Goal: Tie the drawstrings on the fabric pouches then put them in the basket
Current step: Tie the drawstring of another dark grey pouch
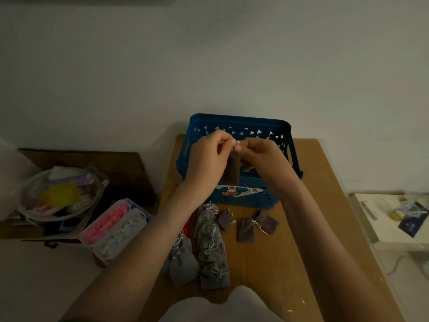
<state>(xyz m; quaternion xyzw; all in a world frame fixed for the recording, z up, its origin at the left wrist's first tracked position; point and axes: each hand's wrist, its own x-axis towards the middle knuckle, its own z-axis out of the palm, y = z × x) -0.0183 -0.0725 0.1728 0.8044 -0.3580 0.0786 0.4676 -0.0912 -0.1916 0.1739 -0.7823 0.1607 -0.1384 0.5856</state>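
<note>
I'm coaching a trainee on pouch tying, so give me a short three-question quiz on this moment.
1. True or false: the held pouch lies loose on the floor of the blue basket.
2. What do the left hand and right hand pinch?
A) the basket's rim
B) the held pouch's drawstrings
C) a box lid
3. Fill in: ___ dark pouches lie separately on the table just in front of the basket.

Key: 1 false, since both hands hold it up over the basket; 2 B; 3 three.
</note>
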